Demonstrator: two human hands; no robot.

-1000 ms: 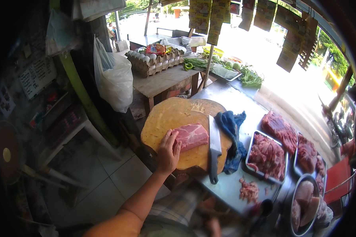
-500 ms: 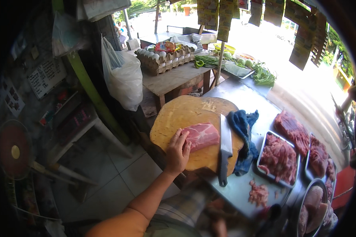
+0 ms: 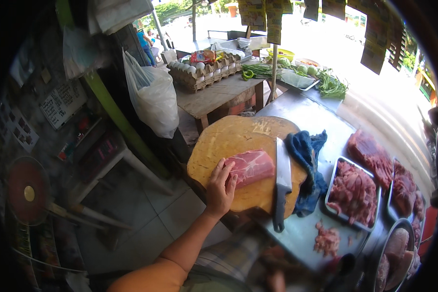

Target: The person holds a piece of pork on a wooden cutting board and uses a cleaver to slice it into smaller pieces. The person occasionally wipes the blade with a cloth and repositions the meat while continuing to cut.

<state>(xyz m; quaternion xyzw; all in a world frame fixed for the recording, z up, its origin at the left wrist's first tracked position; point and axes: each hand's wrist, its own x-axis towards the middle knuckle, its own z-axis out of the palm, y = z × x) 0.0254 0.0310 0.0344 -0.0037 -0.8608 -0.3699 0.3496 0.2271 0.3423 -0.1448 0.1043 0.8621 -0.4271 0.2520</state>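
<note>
My left hand (image 3: 221, 187) rests its extended fingers on the near left end of a slab of pink, marbled meat (image 3: 250, 165), which lies on a thick round wooden chopping board (image 3: 211, 146). A large knife (image 3: 283, 177), blade away from me and dark handle toward me, lies beside the meat on the board's right side. A crumpled blue cloth (image 3: 309, 165) is just right of the knife. At the bottom edge a blurred skin-toned shape (image 3: 276, 280) may be my right hand; its fingers cannot be made out.
Meat trays (image 3: 351, 192), a meat slab (image 3: 367, 148), scraps (image 3: 326, 241) and a steel bowl (image 3: 395, 258) cover the metal counter's right side. Behind are eggs (image 3: 197, 73), greens (image 3: 331, 85) and distant people (image 3: 145, 46). A white bag (image 3: 151, 102) hangs left, above a tiled floor (image 3: 151, 219).
The view has shifted, so the board, meat and trays appear farther right in the picture. My left hand stays on the meat, and the knife has not moved on the board.
</note>
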